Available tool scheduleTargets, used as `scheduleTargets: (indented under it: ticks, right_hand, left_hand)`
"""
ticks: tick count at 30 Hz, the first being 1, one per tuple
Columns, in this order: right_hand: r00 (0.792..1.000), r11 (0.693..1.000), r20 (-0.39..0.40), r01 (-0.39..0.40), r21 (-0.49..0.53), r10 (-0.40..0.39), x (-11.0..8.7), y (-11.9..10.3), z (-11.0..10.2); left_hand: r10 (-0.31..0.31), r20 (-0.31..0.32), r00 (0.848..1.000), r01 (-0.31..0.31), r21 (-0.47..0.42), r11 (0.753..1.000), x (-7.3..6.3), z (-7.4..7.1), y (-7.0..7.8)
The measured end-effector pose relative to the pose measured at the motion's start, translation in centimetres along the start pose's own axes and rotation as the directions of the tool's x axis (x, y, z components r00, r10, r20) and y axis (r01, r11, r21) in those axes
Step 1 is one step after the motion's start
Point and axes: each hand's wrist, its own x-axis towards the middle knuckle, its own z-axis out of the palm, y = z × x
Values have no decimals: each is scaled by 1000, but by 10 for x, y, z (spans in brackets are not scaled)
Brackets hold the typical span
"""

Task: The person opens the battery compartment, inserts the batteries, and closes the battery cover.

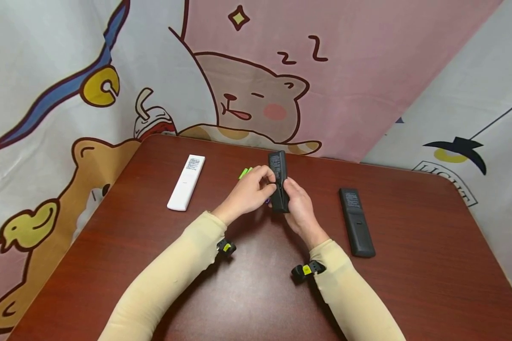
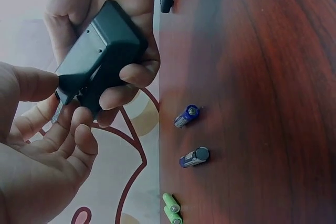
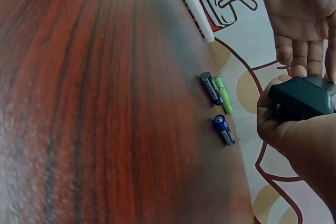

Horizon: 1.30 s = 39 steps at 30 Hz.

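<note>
A black remote control (image 1: 277,163) is held up over the table, its labelled back facing the head camera. My right hand (image 1: 300,206) grips it from the side and below, fingers curled round the body in the left wrist view. At the middle of the remote's back, the thumb and fingers of my left hand (image 1: 249,192) pinch the edge of the battery cover (image 2: 84,62). A narrow dark gap shows under that cover. The left hand partly hides the remote in the head view.
Two blue batteries (image 2: 194,157) and two green batteries (image 2: 171,203) are on the table near its far edge. A white remote control (image 1: 185,183) lies at left, another black remote control (image 1: 356,222) at right. A printed curtain (image 1: 345,94) hangs behind the table.
</note>
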Motion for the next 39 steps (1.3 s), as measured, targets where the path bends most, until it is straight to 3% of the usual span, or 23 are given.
scheduleTargets:
  ticks: [14,27,34,39]
  right_hand:
    - [1000,1000,3,-3,5,3,1,2,1]
    - [1000,1000,2,-9,2,9,1,0,2]
    - [1000,1000,3,-6,-1,6,1,1,2]
    - [1000,1000,-29,-4,11,4,0,2,3]
  left_hand:
    - [23,-5,1000,-23,-85,996,-5,-7,-4]
    - [-44,-6,999,42,-165,985,-8,-12,-8]
    - [-83,-10,996,78,-240,968,-9,-13,-10]
    - [-92,-23,996,84,-228,970,-9,-16,-11]
